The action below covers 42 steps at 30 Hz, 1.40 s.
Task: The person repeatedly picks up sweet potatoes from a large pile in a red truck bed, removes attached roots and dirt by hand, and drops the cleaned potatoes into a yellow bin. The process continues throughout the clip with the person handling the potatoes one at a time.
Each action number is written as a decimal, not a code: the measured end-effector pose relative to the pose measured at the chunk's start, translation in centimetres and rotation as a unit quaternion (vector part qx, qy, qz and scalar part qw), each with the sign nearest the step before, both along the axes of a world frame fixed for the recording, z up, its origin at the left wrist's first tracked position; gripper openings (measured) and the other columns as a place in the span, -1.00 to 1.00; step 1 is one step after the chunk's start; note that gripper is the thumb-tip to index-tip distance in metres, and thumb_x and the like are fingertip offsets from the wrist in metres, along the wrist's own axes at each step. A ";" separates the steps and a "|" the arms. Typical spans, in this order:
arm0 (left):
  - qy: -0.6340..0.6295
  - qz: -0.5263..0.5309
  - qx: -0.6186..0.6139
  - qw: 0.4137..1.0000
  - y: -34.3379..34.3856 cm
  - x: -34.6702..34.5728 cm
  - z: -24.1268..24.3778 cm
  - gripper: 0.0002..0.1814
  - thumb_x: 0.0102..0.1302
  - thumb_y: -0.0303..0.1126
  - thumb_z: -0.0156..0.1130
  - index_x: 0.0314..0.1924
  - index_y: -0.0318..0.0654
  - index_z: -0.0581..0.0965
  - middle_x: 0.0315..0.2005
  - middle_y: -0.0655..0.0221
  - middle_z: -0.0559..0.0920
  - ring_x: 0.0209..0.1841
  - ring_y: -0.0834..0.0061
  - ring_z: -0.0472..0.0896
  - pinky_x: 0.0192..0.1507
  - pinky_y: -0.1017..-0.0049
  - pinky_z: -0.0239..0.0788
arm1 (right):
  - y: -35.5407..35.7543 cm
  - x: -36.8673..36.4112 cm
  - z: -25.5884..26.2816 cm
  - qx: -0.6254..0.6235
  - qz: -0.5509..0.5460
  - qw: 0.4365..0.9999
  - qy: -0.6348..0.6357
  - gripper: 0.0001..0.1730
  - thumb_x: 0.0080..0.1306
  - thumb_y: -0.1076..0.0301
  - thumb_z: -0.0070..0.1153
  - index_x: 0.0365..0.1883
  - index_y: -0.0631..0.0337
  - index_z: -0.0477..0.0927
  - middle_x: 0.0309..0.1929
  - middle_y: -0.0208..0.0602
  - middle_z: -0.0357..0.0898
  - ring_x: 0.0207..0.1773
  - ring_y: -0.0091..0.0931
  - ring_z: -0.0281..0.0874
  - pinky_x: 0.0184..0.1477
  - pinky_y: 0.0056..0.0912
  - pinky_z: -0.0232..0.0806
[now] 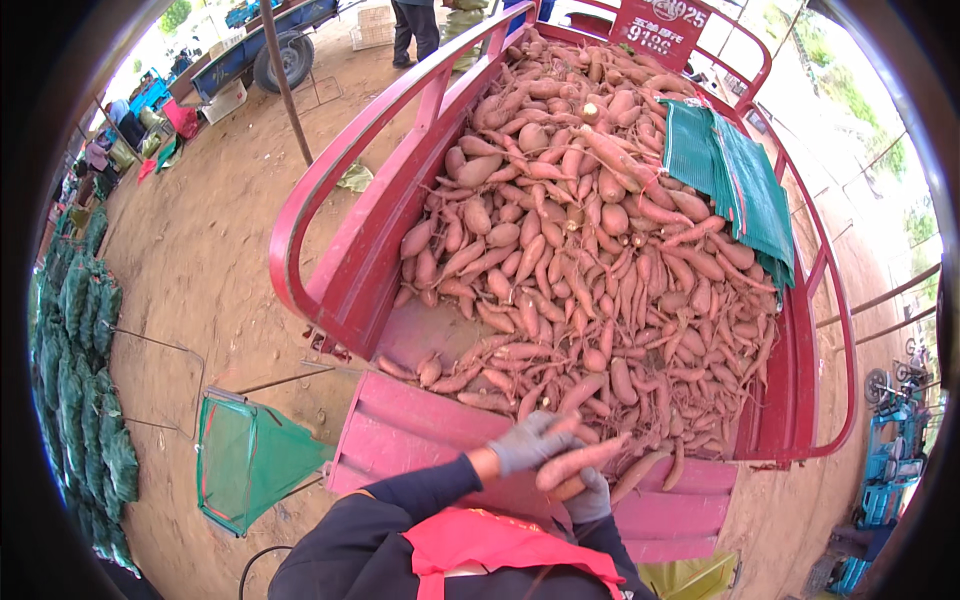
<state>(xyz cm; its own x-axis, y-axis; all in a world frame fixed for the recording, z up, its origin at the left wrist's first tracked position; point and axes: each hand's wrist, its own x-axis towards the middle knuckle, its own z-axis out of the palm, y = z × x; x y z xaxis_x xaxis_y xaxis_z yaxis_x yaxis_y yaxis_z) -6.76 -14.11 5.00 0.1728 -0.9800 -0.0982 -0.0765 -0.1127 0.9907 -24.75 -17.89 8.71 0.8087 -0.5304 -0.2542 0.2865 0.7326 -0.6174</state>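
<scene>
My left hand (531,442), in a grey work glove, is closed around a sweet potato (565,424) that is partly hidden by the fingers. Close beside it, my right hand (590,498), also gloved, holds a long sweet potato (583,460) and a second sweet potato (567,489) below it. Both hands are above the lowered pink-red tailgate (424,416) of a cargo tricycle. Just beyond them, a large heap of loose sweet potatoes (555,262) fills much of the red cargo bed (409,330), with smaller ones near the tailgate.
A green mesh bag (251,454) hangs held wide on a metal frame left of the tailgate; a yellowish bag (694,576) is below right. Folded green woven sacks (731,180) lie over the heap's right side. Filled green mesh sacks (82,352) stand far left. Red rails (352,161) flank the bed.
</scene>
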 end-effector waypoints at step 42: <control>0.048 -0.033 0.282 0.958 9.7 4.2 2.0 -0.66 0.53 -0.23 0.10 0.12 -0.28 0.58 -0.13 0.33 0.67 -0.18 0.50 0.66 -0.11 0.48 0.51 | 5.6 -34.4 -8.9 0.056 -0.628 0.721 0.287 -0.69 0.43 0.11 0.19 0.01 0.03 0.48 -0.15 -0.42 0.54 -0.11 -0.46 0.54 -0.04 -0.31 0.45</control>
<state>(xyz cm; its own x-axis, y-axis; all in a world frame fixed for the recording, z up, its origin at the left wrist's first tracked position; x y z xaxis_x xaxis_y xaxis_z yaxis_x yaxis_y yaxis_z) -2.59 -4.38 7.01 0.0756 -0.7746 -0.6279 -0.0138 -0.6305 0.7761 -59.12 -12.33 -0.14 -0.5475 -0.7025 -0.4546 0.4887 0.1725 -0.8552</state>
